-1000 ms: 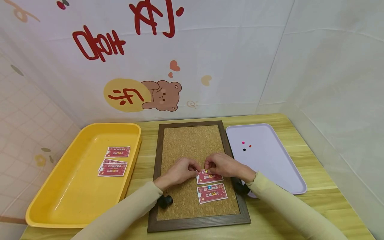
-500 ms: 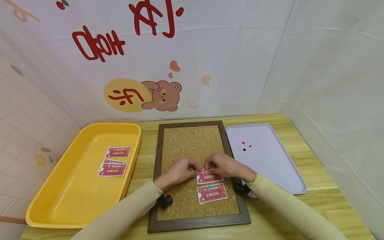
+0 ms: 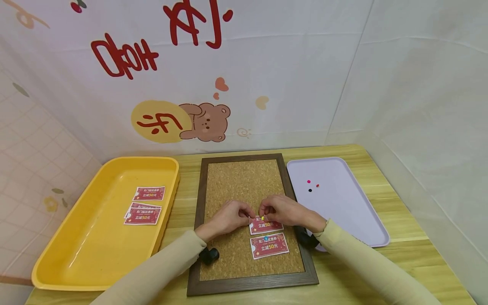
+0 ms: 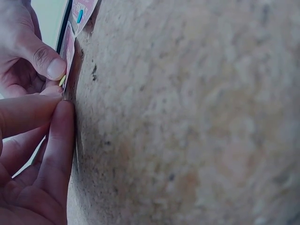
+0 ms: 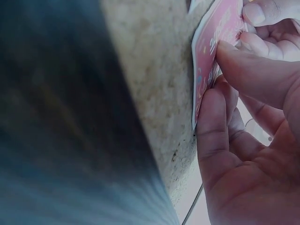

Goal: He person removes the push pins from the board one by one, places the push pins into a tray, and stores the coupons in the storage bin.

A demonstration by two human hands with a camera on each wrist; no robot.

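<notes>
The upper coupon (image 3: 266,226) lies on the right half of the cork board (image 3: 236,182), just above the lower coupon (image 3: 270,248); its upper right part is hidden behind the right hand (image 3: 285,210). The yellow pin (image 3: 263,218) shows only partly near the coupon's top edge, and whether its point is in the cork cannot be made out. In the right wrist view the fingers hide this pin, and a dark, blurred band blocks the left side. The left wrist view is mostly soft-focused cork, with both hands cut off by its left edge.

Both forearms reach in from the bottom of the head view, their sleeves cut off there, and angle inward until the fingertips nearly meet over the board. The left hand (image 3: 231,216) has a narrow grip, thumb and index finger closed together at the coupon's upper left corner. The right hand's grip is equally narrow: its bent thumb and fingers pinch the yellow pin, the other fingers tucked under. A blue pin (image 3: 266,238) sits at the top of the lower coupon. The right forearm hides part of the lavender tray (image 3: 343,207).
</notes>
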